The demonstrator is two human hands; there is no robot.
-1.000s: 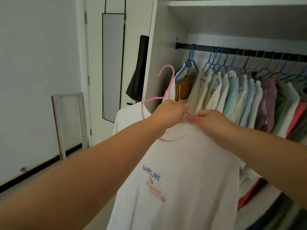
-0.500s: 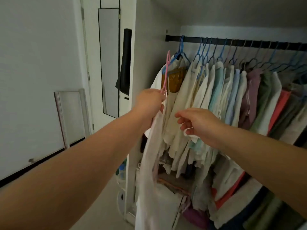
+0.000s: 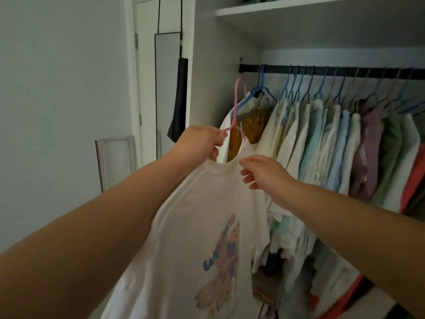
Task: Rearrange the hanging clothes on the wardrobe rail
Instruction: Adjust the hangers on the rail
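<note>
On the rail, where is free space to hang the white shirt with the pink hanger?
The rail has two bare stretches: a short one between its left end and the first blue hanger, and another between that hanger and the next hooks. Further right, the hooks are crowded. The left hand grips the pink hanger, off the rail; its shirt hangs below.

The left hand point(image 3: 203, 141) grips a pink hanger point(image 3: 238, 109) low on its wire, holding up a white T-shirt point(image 3: 197, 226) with a blue and pink print on it; the hanger's hook stands free below the black rail point(image 3: 333, 71), not on it; the right hand point(image 3: 264, 172) is at the shirt's collar, its fingers loosely curled, though whether it pinches the cloth is unclear; behind them a row of pale clothes point(image 3: 333, 143) hangs from the rail on blue hangers; a white shelf point(image 3: 299, 8) runs above; a black bag point(image 3: 179, 100) hangs at the left.
</note>
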